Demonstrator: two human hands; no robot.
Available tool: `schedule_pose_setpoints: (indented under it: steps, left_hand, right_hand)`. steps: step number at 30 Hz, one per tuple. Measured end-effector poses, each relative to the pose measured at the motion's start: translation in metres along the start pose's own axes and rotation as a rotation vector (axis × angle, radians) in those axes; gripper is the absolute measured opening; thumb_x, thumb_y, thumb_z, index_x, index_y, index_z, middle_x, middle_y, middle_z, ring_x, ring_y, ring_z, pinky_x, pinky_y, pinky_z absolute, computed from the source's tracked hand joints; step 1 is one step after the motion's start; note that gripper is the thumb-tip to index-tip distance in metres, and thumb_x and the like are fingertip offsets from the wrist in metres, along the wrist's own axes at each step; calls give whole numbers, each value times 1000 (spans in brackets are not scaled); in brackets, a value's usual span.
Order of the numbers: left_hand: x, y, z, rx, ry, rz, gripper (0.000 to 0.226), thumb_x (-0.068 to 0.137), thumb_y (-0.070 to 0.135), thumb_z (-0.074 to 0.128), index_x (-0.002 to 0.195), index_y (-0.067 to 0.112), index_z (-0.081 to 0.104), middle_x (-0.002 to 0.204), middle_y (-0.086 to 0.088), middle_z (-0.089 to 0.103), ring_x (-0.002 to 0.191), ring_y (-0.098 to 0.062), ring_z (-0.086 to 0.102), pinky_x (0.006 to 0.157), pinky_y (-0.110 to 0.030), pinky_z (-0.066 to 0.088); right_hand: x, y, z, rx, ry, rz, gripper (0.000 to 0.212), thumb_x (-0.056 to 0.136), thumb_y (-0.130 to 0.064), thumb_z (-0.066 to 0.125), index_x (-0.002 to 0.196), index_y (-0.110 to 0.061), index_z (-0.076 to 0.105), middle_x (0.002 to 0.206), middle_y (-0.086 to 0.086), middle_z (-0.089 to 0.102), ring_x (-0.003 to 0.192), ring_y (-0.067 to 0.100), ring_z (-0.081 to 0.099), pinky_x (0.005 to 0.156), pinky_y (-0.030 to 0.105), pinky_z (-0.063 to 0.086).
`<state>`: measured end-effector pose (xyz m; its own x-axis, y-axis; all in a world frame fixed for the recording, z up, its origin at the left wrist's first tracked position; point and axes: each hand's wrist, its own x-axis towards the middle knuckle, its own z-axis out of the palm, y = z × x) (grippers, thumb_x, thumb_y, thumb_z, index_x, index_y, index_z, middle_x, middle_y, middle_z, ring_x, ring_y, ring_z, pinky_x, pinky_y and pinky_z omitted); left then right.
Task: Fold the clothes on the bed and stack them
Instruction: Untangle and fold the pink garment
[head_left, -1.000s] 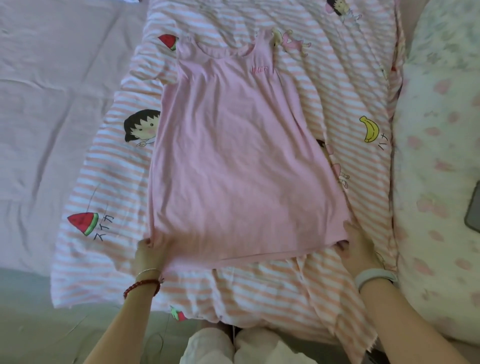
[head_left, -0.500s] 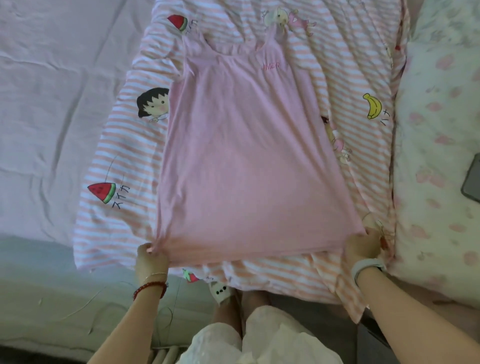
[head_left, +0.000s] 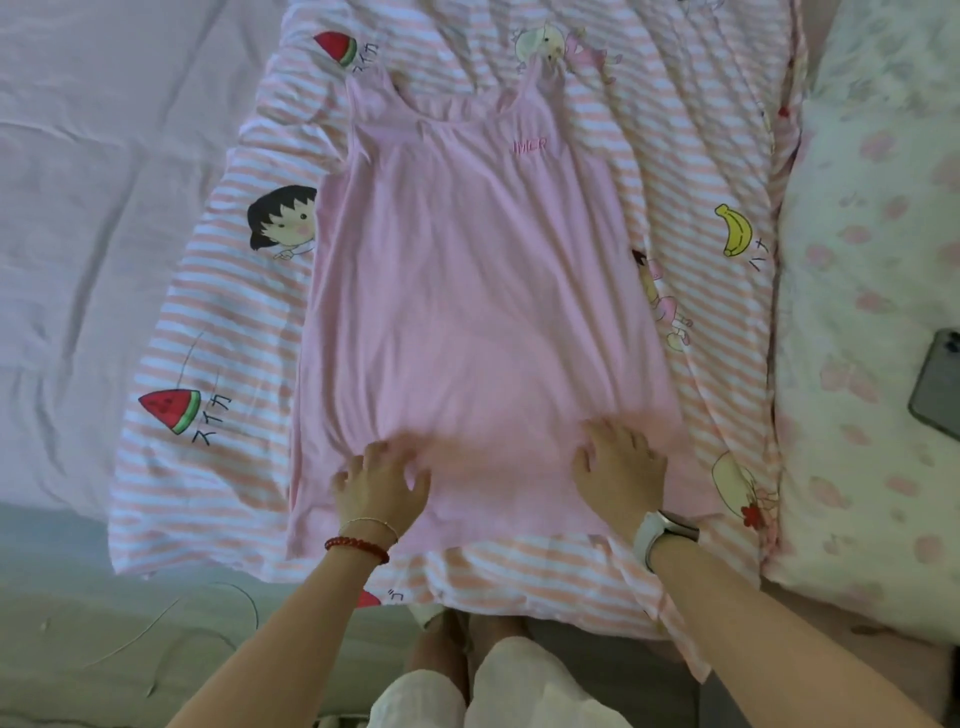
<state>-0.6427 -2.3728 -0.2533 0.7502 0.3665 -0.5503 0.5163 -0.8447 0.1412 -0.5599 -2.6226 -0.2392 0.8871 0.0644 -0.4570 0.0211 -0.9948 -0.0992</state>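
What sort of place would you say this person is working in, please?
Most likely a bedroom, at a bed: a striped cartoon-print quilt lies over a pink sheet, a floral pillow sits beside it, and a pink dress is spread out for folding.

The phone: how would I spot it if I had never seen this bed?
Start at the striped quilt and look right to the floral pillow. The phone lies at its right edge: the only dark, hard, flat thing among soft pink fabrics.

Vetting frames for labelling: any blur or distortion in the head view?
Head view: motion blur smears both hands, left and right, and the pink dress fabric between them; dress lettering and striped quilt prints stay sharp; soft even light, no glare; wide-angle bending at edges.
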Motion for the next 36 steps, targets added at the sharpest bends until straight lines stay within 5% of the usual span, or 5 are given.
schedule_pose_setpoints:
  steps: [3,15,24,28,36]
  left_hand:
    - [36,22,-34,-31,220,12,27,90,37,50,101,22,69,125,-2,54,115,-25,47,95,-37,29]
    - [240,85,-146,76,149,193,58,97,44,31,148,27,8,157,-1,-1,144,-25,-3,112,-56,4]
    - [437,82,-229,44,427,113,53,96,27,39,146,17,22,154,-6,17,142,-26,8,111,-55,8]
    - [484,75,-254,-11,392,34,45,86,32,54,128,16,48,128,-15,47,123,-31,34,101,-46,23]
    - [495,66,-272,-176,407,103,20,83,28,63,94,11,65,111,-17,55,105,-35,47,85,-40,37]
  right_hand:
    - [31,-17,-25,38,87,-88,43,92,-28,43,134,-22,43,142,6,38,127,27,34,97,40,29]
    - [240,-99,-97,-107,0,-363,56,99,-32,22,149,-23,-2,157,3,-9,144,23,-5,114,50,3]
    - [426,-142,-157,-53,318,-419,50,95,-9,35,143,-4,26,153,11,22,141,25,18,111,41,19]
    - [487,-152,-181,71,248,-323,49,95,-6,33,144,-8,26,153,9,23,140,26,19,110,44,24]
    - [504,-146,-213,19,207,-332,11,86,-16,55,95,-9,59,101,11,55,106,31,47,80,36,37]
